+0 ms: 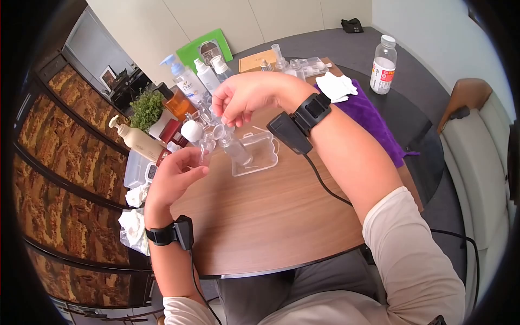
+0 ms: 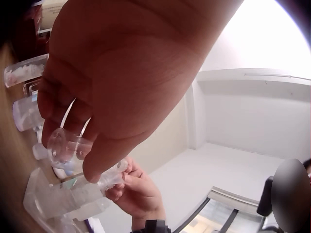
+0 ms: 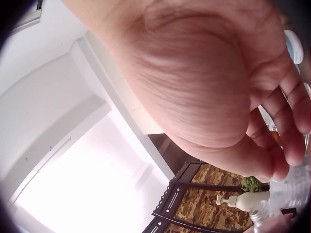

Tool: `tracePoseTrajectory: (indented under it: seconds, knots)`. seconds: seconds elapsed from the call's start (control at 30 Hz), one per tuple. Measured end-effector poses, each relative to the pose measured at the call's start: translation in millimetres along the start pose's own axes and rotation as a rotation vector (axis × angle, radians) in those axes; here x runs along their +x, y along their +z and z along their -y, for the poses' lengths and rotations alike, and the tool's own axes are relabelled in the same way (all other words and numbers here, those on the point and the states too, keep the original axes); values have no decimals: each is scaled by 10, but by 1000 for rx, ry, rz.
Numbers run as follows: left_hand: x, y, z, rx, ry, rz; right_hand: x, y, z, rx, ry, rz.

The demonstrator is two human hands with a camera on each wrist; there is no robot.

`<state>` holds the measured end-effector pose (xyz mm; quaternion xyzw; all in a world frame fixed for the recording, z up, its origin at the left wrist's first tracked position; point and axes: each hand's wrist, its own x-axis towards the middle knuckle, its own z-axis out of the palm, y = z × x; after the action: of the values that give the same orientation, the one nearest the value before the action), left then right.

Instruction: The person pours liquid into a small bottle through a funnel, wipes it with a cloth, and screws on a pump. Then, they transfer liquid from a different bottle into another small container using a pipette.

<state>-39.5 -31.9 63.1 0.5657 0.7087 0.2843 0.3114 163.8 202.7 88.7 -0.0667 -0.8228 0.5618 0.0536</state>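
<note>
My left hand (image 1: 176, 176) grips a small clear bottle (image 1: 207, 147) by its side; its round open mouth (image 2: 58, 145) shows in the left wrist view. Thumb and index fingertips of my right hand (image 1: 254, 96) pinch a small clear piece (image 3: 286, 190) at the mouth of a second, larger clear bottle (image 1: 235, 149). That bottle stands in a shallow clear tray (image 1: 255, 172). From the left wrist view, my right hand (image 2: 141, 195) is at the bottle's neck. The exact shape of the pinched piece is unclear.
Pump bottles (image 1: 142, 142), a blue-topped bottle (image 1: 187, 81) and a plant (image 1: 146, 111) crowd the left and back. A purple cloth (image 1: 374, 122) with white cloth (image 1: 336, 86) lies right; a labelled drink bottle (image 1: 383, 67) stands beyond.
</note>
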Motion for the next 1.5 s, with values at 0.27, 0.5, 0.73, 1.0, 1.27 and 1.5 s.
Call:
tracePoseTrajectory:
  seconds: [0.27,0.5,0.73,1.0,1.27,1.5]
  knots:
    - [100,273,217,-363,137,-44,-1,-18,16,-21,42,-11]
    - [164,386,411,-512,311,-53,-112,-75,113,-84,65,-123]
    - [72,545,290,-436,377,145,-178,37,275,-705,469,-105]
    - [45,502,248,-484,272,259,41,108,-299,-1092,678,-82]
    - [59,487,301,-511,302,213,-15,17,-40,-889,476,-161]
    - [29,463,258,-526,300,189,-305,210,543,-386,-216,-29]
